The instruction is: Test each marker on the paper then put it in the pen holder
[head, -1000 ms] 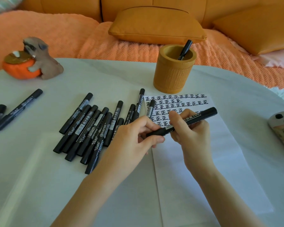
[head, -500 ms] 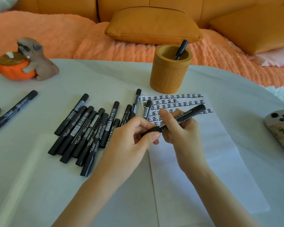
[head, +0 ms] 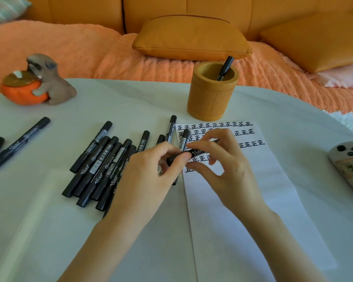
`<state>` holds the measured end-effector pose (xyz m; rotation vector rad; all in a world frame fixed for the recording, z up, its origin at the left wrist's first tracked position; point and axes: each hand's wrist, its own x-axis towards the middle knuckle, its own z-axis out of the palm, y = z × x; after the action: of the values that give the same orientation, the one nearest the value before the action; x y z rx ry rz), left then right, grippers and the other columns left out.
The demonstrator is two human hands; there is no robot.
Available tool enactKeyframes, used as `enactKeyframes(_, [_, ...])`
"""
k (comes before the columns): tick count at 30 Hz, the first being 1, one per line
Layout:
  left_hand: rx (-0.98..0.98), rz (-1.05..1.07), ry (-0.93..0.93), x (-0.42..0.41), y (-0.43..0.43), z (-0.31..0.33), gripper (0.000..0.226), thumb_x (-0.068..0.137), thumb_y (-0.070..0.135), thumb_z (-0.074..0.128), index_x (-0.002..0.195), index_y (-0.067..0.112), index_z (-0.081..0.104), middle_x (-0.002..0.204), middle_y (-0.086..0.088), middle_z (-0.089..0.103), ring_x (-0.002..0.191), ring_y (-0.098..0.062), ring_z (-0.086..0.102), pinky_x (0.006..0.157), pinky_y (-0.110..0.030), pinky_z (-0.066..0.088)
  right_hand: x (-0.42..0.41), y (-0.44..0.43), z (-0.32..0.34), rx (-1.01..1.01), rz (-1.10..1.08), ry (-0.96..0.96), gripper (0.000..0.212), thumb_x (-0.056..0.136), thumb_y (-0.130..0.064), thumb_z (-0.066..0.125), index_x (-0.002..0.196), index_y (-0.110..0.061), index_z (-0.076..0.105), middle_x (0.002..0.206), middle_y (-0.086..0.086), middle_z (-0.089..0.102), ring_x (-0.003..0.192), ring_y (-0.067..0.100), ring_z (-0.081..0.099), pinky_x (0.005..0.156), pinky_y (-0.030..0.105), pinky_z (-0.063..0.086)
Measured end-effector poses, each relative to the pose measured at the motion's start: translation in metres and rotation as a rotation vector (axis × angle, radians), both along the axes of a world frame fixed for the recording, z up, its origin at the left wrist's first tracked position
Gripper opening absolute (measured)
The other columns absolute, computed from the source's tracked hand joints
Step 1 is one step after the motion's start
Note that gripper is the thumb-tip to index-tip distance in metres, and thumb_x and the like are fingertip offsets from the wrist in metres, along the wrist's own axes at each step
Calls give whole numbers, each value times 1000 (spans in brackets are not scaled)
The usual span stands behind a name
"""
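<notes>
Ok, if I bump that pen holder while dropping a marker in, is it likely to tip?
Probably not: the pen holder looks squat and thick-walled, with a wide flat base. The one marker leaning inside it likely adds little top weight. Its ribbed side should make it easy to grip.

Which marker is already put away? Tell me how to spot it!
Find the white table in front of the orange sofa; near its far side stands a round tan pen holder. One black marker leans inside it, its top poking above the rim. It's the only one standing up; the pile of markers nearby lies flat on the table.
</notes>
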<state>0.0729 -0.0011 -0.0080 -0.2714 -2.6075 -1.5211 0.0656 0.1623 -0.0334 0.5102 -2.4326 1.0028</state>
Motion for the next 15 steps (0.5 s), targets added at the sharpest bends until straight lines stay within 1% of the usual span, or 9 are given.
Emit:
enactKeyframes(2, [2,-20,-9,1,2,1,23,81,45,57,73,25,65,63,11,65,51,-4,50,48,-9,33,-1,-2,-3,38,-22,44,18,86,-28,61,100,-18,67,101,-9,49,68,4,42,56,36,49])
enactKeyframes(3, [6,-28,-11,2,3,2,28,81,50,54,72,26,64,63,12,66,52,-4,51,49,-9,33,-1,-2,-5,25,-29,55,14,86,-23,63,98,-17,68,99,-9,51,68,4,43,55,37,49])
enactKeyframes(4, [19,-28,-22,2,4,4,34,81,57,49,71,27,64,64,14,65,53,-3,52,50,-10,34,-2,-1,-5,0,-37,56,12,85,-18,65,96,-15,69,96,-8,53,66,6,45,55,35,49])
enactKeyframes(7, [78,9,-60,-1,4,3,50,85,67,38,73,28,66,68,17,66,61,-5,57,56,-16,41,-5,4,1,-128,-84,9,13,81,-13,71,94,-13,69,90,-8,54,64,10,49,58,17,40])
enactKeyframes(8, [46,25,-52,-3,3,0,48,87,63,39,78,26,67,70,14,66,66,-6,58,59,-18,43,-7,5,5,-189,-106,-17,12,81,-13,71,93,-15,69,88,-9,55,64,12,50,58,15,38])
enactKeyframes(10, [-118,61,15,-6,2,-8,30,89,47,49,86,23,67,75,12,64,72,-7,57,61,-18,44,-11,9,12,-327,-159,-64,10,82,-14,71,89,-19,67,87,-10,57,66,14,56,57,22,41])
enactKeyframes(12, [-269,87,99,-11,3,-15,12,85,32,61,91,22,65,79,12,61,67,-7,54,59,-15,42,-19,12,21,-454,-212,-103,8,84,-16,71,85,-22,65,87,-6,60,68,21,61,60,32,46])
enactKeyframes(13, [-312,87,122,-12,4,-18,12,83,27,65,93,20,65,82,10,61,66,-6,53,61,-19,45,-24,13,26,-502,-229,-115,8,85,-16,70,86,-22,65,89,-1,62,68,24,62,60,33,47])
enactKeyframes(15, [-358,74,144,-14,8,-22,17,80,22,71,94,17,65,86,6,63,69,-7,53,62,-22,46,-37,16,37,-591,-238,-127,6,87,-15,68,88,-20,64,91,9,63,61,19,62,55,25,45])
